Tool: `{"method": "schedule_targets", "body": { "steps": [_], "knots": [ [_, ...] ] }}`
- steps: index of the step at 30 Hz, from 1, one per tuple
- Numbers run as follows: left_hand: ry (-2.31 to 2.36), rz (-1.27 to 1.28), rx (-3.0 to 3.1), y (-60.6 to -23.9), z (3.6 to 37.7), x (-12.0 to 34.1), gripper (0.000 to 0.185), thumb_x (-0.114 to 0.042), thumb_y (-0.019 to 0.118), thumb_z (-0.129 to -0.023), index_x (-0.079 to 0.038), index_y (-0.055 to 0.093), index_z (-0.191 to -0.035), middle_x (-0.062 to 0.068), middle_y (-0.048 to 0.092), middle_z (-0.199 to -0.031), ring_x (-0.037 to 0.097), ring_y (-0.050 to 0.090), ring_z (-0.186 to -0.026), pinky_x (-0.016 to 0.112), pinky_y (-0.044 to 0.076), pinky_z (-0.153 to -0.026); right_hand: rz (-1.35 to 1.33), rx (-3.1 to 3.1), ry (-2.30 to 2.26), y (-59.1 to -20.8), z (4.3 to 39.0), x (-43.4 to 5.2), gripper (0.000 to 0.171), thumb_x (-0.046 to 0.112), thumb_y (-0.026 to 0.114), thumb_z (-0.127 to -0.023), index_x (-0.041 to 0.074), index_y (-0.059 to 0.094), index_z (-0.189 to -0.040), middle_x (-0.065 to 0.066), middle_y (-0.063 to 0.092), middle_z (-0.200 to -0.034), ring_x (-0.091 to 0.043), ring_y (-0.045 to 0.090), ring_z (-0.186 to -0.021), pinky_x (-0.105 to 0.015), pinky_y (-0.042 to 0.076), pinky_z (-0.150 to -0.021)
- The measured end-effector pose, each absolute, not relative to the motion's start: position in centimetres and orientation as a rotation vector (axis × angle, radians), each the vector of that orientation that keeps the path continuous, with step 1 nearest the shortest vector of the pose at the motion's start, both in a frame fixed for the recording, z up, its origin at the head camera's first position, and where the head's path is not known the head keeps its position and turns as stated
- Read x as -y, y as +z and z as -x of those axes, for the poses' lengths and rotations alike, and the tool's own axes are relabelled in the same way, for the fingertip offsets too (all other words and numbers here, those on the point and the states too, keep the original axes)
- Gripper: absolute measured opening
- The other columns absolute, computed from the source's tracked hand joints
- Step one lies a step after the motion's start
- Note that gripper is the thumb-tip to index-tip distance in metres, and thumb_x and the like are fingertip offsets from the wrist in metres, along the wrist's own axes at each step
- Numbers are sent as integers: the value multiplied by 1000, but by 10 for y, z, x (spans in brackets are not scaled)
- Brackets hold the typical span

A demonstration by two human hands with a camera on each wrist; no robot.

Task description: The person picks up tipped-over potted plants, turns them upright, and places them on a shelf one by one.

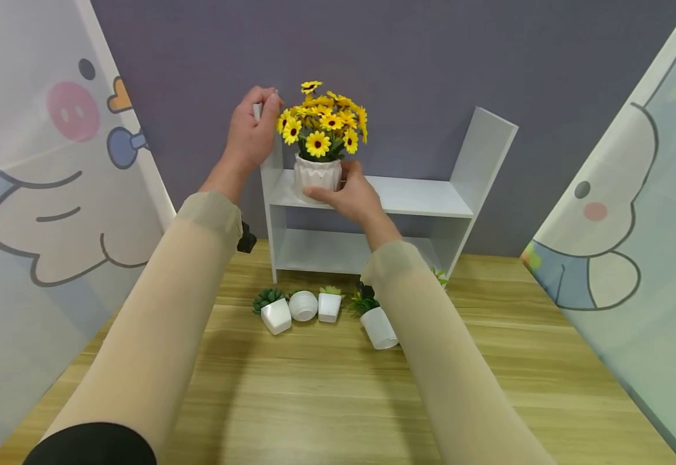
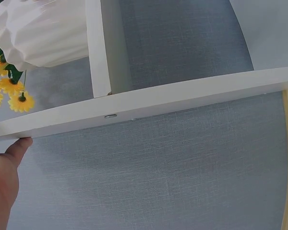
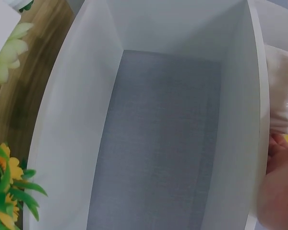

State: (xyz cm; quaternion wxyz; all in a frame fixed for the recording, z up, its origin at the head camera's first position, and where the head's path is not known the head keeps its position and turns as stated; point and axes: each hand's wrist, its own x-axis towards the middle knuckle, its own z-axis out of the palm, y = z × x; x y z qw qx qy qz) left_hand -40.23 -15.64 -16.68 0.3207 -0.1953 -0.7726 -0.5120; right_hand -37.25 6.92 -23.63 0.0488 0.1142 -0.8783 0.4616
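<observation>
The flower pot [image 1: 317, 171] is held upright by the right hand [image 1: 358, 197], its lower right side taken between the thumb, laid across the front near the base, and the fingers, which are partly hidden behind it. By the left hand [image 1: 253, 126], the upper end of the left side panel of the white shelf [image 1: 416, 195] is gripped, and the pot is thus found between the two hands, to the right of the left one and just beside that panel. The yellow flowers [image 1: 322, 123] are spread above the pot's rim, close to the left thumb.

The pot is positioned at the left end of the shelf's upper board; whether its base is fully borne by that board cannot be told. Below it, the lower compartment is framed by white boards.

Farther out, on the wooden table [image 1: 297, 400] in front of the shelf, a dark green succulent in a white pot [image 1: 276, 315], a round white pot [image 1: 303, 306] and a square white pot [image 1: 329, 307] are set in a row. A leafy plant in a cylindrical white pot [image 1: 379, 328] is placed to their right, partly covered by the right sleeve [image 1: 431, 336]. The scene is backed by a grey wall [image 1: 408, 71].
</observation>
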Motion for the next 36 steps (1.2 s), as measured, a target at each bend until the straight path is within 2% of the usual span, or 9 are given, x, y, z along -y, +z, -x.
{"method": "schedule_targets", "body": {
  "steps": [5, 13, 17, 19, 24, 26, 36],
  "knots": [
    [-1347, 496, 2048, -166, 402, 156, 35, -36, 49, -116, -5, 63, -119, 10, 60, -158, 8, 47, -157, 29, 41, -124, -422, 2691, 1422, -236, 373, -74, 103, 52, 84, -93, 17, 24, -169, -7, 50, -165, -26, 57, -144, -47, 51, -118],
    [-1349, 482, 2077, -167, 401, 157, 32, -40, 47, -117, -13, 63, -117, 6, 57, -162, 4, 44, -157, 30, 44, -117, -423, 2687, 1407, -237, 372, -74, 99, 51, 83, -96, 14, 27, -168, -7, 52, -161, -26, 58, -142, -47, 51, -118],
    [-1349, 477, 2082, -167, 401, 157, 33, -41, 47, -117, -12, 64, -120, 6, 57, -162, 6, 46, -155, 30, 46, -108, -409, 2684, 1400, -238, 371, -74, 98, 52, 83, -96, 14, 28, -168, -7, 52, -161, -25, 58, -142, -47, 51, -118],
    [-1352, 473, 2082, -168, 401, 157, 34, -41, 47, -117, -11, 64, -121, 5, 57, -162, 6, 46, -155, 31, 46, -107, -404, 2683, 1396, -239, 372, -74, 97, 52, 82, -96, 14, 28, -168, -7, 53, -160, -26, 58, -141, -47, 51, -118],
    [-1361, 479, 2066, -169, 402, 157, 35, -39, 47, -117, -9, 64, -121, 6, 57, -162, 5, 44, -158, 30, 42, -124, -401, 2679, 1371, -240, 374, -74, 96, 52, 81, -97, 15, 29, -168, -7, 53, -160, -26, 58, -140, -47, 52, -117],
    [-1363, 486, 2060, -169, 401, 156, 35, -39, 48, -117, -8, 63, -120, 7, 58, -161, 6, 44, -158, 30, 39, -126, -405, 2677, 1362, -241, 375, -74, 95, 52, 81, -97, 15, 29, -168, -7, 53, -161, -26, 58, -141, -47, 52, -117],
    [-1355, 500, 2048, -171, 399, 155, 33, -37, 48, -117, -8, 63, -119, 8, 58, -161, 9, 45, -158, 32, 40, -126, -440, 2678, 1293, -240, 376, -75, 88, 50, 78, -100, 15, 35, -169, -7, 54, -162, -28, 57, -144, -49, 51, -118]
  ]
}}
